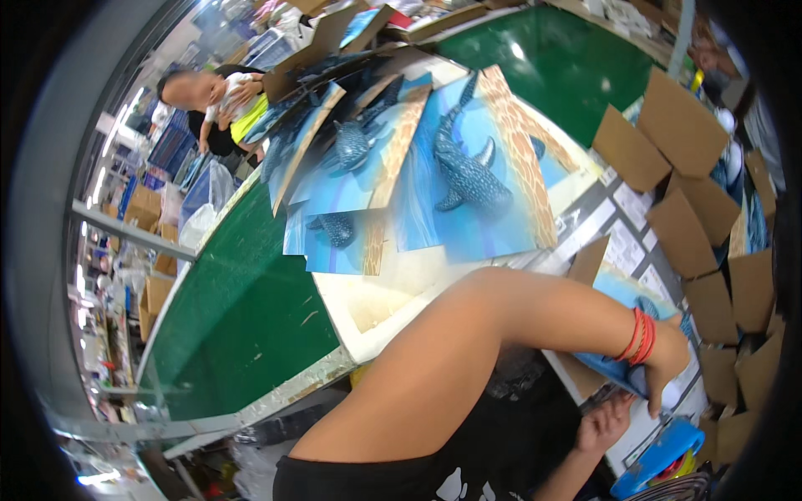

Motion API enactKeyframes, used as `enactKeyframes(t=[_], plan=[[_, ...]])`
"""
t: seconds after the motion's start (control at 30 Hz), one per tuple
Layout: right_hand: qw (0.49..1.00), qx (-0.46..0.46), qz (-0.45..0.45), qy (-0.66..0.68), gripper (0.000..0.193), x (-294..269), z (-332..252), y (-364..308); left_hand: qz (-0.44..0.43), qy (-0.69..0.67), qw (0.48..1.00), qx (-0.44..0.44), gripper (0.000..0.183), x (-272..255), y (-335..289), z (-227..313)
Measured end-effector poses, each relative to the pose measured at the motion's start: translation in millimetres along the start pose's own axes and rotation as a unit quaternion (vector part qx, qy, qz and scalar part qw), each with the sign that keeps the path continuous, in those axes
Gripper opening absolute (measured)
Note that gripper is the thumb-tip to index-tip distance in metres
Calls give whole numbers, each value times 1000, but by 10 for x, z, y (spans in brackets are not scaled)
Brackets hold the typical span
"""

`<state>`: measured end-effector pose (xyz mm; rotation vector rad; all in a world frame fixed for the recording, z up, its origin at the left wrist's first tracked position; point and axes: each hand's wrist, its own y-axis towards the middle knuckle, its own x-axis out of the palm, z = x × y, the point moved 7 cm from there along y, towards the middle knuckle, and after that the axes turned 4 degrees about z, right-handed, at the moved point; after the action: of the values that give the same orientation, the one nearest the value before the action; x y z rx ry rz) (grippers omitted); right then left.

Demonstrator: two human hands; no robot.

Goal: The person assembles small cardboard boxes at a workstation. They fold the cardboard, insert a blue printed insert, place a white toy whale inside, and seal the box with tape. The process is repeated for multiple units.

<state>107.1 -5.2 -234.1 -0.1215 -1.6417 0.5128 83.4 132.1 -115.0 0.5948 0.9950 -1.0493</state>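
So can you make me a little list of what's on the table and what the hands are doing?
table: green top
pictures: blue whale shark cards fanned out in a row
boxes: flat brown cardboard pieces lined along the right
left hand: red bands on wrist, gripping a blue card
right hand: under that card, grip unclear
nearby: another person at the far end

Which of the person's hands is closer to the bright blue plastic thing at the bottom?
The right hand. It sits just left of the blue plastic thing, almost beside it. The left hand, with red bands at its wrist, is higher up, gripping a blue printed card.
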Motion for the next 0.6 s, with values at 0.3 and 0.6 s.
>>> enactKeyframes(t=[0.3, 0.6], plan=[[529, -483, 188, -672, 25, 393, -297, -242, -32, 0, 999, -21, 89, 6, 13, -71], [648, -395, 172, -629, 20, 250, -399, -139, 31, -2, 999, -18, 77, -74, -63, -23]])
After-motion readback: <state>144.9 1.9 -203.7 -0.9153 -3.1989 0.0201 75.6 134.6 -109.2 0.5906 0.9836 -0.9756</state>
